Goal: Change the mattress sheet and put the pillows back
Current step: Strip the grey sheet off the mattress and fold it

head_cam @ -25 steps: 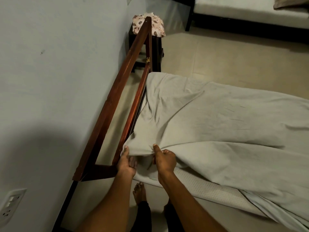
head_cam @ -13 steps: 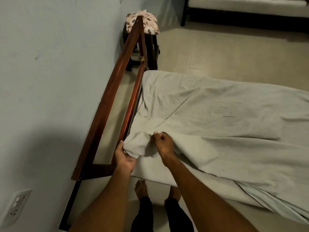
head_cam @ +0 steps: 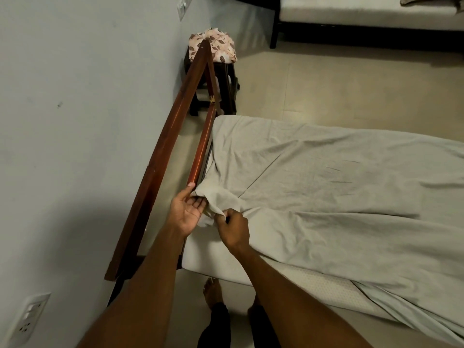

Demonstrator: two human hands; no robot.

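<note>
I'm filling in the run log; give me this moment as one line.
step: fitting sheet corner | left hand: open, fingers under bunched corner | right hand: pinching corner | mattress corner: bare

Floral cloth (head_cam: pixel 216 47) on stool (head_cam: pixel 226 89) nr wall socket (head_cam: pixel 27 320).

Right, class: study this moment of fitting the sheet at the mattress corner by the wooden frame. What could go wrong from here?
1. The right hand only pinches the bunched sheet corner, so it may slip free.
2. The left hand lies against the wooden frame and could get squeezed.
3. The near mattress corner is bare; pulling might drag more sheet off.
</note>
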